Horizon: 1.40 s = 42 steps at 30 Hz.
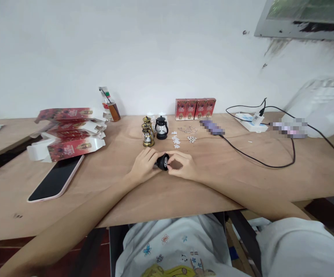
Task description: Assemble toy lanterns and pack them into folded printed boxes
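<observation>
In the head view, a pale wall (126, 57) rises behind a wooden desk (155, 200). A small black object (162, 162), probably a lantern like those standing nearby, lies on its side between the hands above the near half of the desk. The left hand (145, 163) has its fingers closed around it; the right hand (182, 163) curls its fingers to the round end, too small to tell whether they pinch a part. Beyond stand gold lanterns (147, 137) and a black lantern (161, 129), beside white pieces (175, 140) and round pieces (191, 139). The step looks like work on that end; the next move seems to call for a steady left grip and precise right fingertips.
</observation>
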Motion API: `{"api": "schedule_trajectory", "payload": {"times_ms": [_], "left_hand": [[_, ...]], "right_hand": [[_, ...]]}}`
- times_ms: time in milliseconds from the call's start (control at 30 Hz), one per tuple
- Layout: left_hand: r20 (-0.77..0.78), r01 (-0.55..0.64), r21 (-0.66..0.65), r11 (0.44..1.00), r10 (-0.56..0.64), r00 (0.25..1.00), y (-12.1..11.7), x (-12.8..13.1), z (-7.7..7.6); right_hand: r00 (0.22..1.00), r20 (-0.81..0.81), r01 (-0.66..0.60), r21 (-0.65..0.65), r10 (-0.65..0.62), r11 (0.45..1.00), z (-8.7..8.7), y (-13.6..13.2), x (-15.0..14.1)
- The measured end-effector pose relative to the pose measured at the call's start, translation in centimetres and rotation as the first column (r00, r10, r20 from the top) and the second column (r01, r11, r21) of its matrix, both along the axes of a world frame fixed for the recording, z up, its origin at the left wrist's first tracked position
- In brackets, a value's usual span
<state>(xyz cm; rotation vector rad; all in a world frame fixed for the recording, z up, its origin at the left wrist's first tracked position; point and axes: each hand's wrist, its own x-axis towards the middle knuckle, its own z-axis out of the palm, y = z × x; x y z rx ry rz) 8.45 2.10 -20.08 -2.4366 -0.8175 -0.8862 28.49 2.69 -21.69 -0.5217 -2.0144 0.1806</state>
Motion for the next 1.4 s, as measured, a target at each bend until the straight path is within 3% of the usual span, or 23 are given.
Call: {"api": "schedule_trajectory", "payload": {"times_ms": [233,400,500,667,767,1000,1200,1400], "left_hand": [[0.016,-0.025,-0.029,0.999,0.025,1.000,0.1,0.1,0.0],[-0.007,-0.129,-0.026,0.991,0.129,0.992,0.3,-0.3,0.0],[0.018,-0.205,-0.047,0.978,0.206,0.978,0.5,-0.7,0.2],[0.027,-0.234,-0.065,0.970,0.236,0.971,0.6,-1.0,0.4],[0.017,-0.198,-0.087,0.976,0.200,0.980,0.5,-0.7,0.3],[0.030,-0.153,-0.101,0.983,0.157,0.987,0.3,-0.4,0.2],[0.028,-0.139,-0.056,0.989,0.141,0.990,0.1,-0.4,0.4],[0.023,-0.141,-0.069,0.988,0.143,0.990,0.0,-0.5,0.3]], "right_hand": [[0.992,-0.009,0.124,0.126,-0.124,0.984,0.3,-0.2,0.0],[0.987,-0.032,0.162,0.133,-0.159,0.978,-0.1,-0.2,-0.2],[0.971,-0.026,0.240,0.119,-0.239,0.963,-0.2,1.1,0.3],[0.863,0.057,0.503,-0.018,-0.501,0.864,-0.3,5.5,2.3],[0.802,0.164,0.591,-0.072,-0.575,0.803,-0.4,7.2,3.4],[0.779,0.299,0.594,-0.069,-0.552,0.801,-1.1,8.1,3.2],[0.796,0.451,0.468,-0.037,-0.404,0.883,-1.0,9.4,2.1],[0.789,0.495,0.452,-0.064,-0.365,0.890,-0.9,11.1,1.4]]}}
